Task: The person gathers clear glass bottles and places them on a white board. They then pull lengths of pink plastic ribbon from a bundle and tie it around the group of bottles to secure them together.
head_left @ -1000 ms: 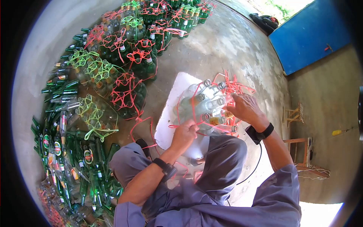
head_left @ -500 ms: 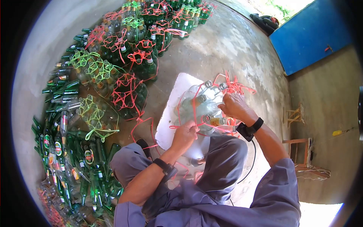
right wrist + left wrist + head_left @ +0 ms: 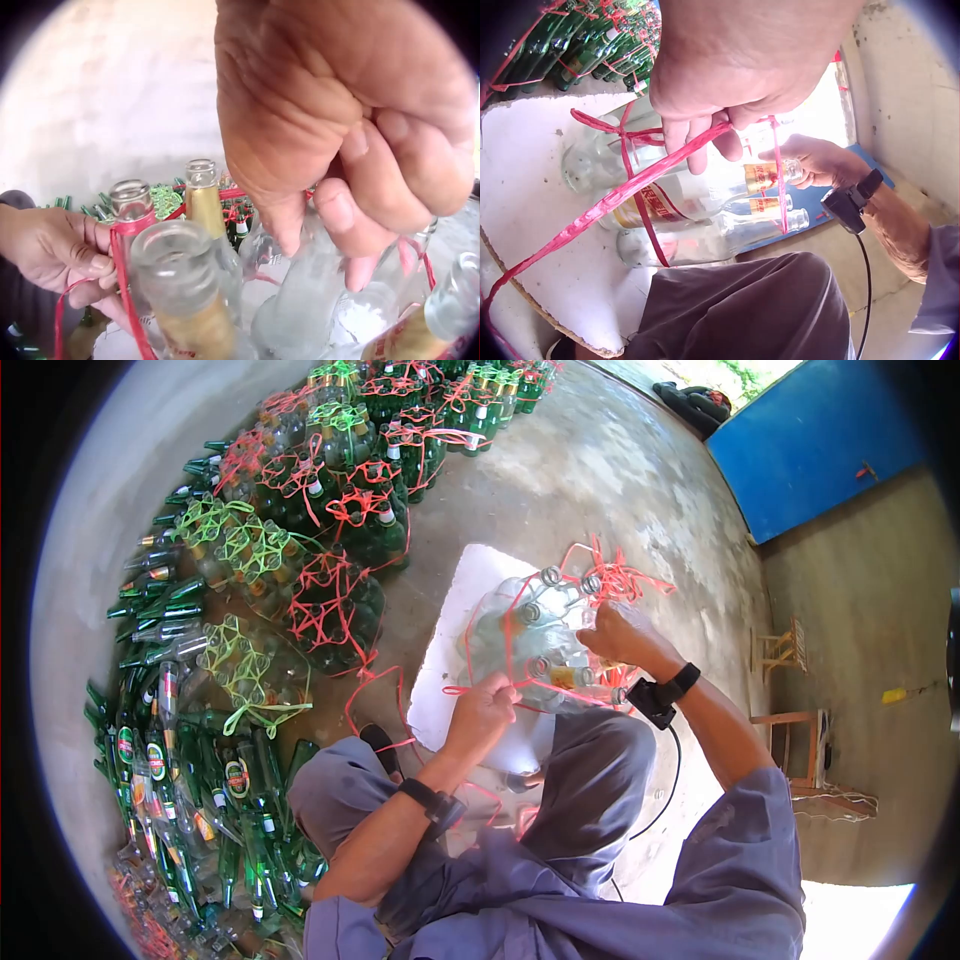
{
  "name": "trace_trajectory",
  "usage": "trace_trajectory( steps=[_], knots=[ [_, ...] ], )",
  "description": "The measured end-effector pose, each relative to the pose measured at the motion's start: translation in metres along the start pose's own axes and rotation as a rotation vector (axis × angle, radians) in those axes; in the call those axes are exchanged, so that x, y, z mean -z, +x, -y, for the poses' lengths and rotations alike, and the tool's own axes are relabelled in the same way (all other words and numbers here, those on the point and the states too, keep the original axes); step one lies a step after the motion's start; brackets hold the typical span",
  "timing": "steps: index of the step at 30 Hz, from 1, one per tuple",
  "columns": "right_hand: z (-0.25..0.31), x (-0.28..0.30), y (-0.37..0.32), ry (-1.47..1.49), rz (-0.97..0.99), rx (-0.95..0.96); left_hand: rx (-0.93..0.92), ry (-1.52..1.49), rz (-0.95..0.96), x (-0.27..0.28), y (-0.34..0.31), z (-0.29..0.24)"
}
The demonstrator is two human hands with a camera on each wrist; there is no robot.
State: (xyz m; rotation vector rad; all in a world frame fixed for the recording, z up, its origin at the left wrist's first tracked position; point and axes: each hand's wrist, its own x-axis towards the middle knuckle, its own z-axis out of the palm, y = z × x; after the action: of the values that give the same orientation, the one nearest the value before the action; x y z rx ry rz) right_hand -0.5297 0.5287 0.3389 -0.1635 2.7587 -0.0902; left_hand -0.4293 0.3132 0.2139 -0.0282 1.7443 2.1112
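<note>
A bundle of clear glass bottles (image 3: 490,640), some with gold neck labels, lies tilted on a white board (image 3: 438,655). Red plastic strapping (image 3: 592,212) runs round the bottles and between their necks. At the near side of the bundle, my left hand (image 3: 484,714) pinches a length of this strapping, which stretches taut past the bottles in the left wrist view. My right hand (image 3: 622,636) is at the far right necks, its thumb and curled fingers round the top of one clear bottle (image 3: 300,304). That bottle's mouth is hidden by the hand.
A tangle of red strapping (image 3: 625,578) lies just beyond the right hand. Green bottles (image 3: 250,850) lie loose at the left, and bundles tied in red and green strapping (image 3: 335,595) stand behind. A black cable (image 3: 678,780) hangs from the right wrist.
My right hand has moved leftward from beside the red tangle onto a bottle's neck. The left hand keeps its pinch on the strapping, nearly unmoved.
</note>
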Motion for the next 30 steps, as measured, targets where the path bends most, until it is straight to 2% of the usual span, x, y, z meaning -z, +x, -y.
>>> trace_trajectory(
  steps=[1, 3, 4, 7, 9, 11, 12, 14, 18, 21, 23, 24, 26, 27, 30],
  knots=[
    [0.002, -0.003, -0.002, 0.001, -0.003, -0.008, -0.014, -0.015, 0.006, 0.001, 0.001, 0.001],
    [0.003, -0.014, 0.0, -0.127, -0.131, 0.094, -0.036, -0.031, 0.016, 0.0, 0.003, 0.002],
    [0.002, -0.021, 0.002, -0.154, -0.125, 0.138, -0.028, -0.014, 0.012, 0.0, 0.003, 0.002],
    [-0.002, -0.03, 0.005, -0.09, -0.121, 0.081, -0.024, 0.005, -0.009, 0.0, 0.002, 0.001],
    [-0.007, -0.028, 0.007, -0.072, -0.127, 0.126, -0.02, 0.012, -0.015, -0.002, -0.001, 0.001],
    [0.0, -0.012, 0.004, 0.011, 0.033, 0.034, -0.04, 0.004, -0.023, -0.001, -0.001, 0.002],
    [0.001, -0.01, 0.006, 0.011, 0.032, 0.036, -0.041, 0.005, -0.024, 0.001, 0.001, 0.006],
    [0.003, -0.01, 0.01, 0.093, 0.053, -0.086, -0.065, 0.065, -0.025, 0.002, 0.002, 0.012],
    [-0.014, -0.019, 0.023, 0.04, 0.127, -0.064, -0.066, 0.03, -0.038, 0.0, 0.002, 0.012],
    [-0.015, -0.016, 0.022, 0.089, 0.162, -0.116, -0.065, 0.076, -0.05, 0.001, 0.003, 0.013],
    [-0.028, -0.024, 0.026, -0.054, 0.201, 0.202, -0.098, 0.08, -0.044, 0.0, 0.002, 0.013],
    [-0.034, -0.031, 0.028, -0.055, 0.207, 0.201, -0.093, 0.076, -0.044, 0.0, 0.001, 0.013],
    [-0.03, -0.031, 0.025, 0.062, 0.124, 0.016, -0.094, 0.104, -0.084, -0.003, 0.0, 0.006],
    [-0.029, -0.027, 0.023, 0.064, 0.118, 0.014, -0.098, 0.107, -0.08, -0.004, -0.001, 0.002],
    [-0.007, -0.002, 0.02, 0.01, 0.235, -0.032, -0.018, 0.155, -0.039, 0.0, -0.005, -0.008]
  ],
)
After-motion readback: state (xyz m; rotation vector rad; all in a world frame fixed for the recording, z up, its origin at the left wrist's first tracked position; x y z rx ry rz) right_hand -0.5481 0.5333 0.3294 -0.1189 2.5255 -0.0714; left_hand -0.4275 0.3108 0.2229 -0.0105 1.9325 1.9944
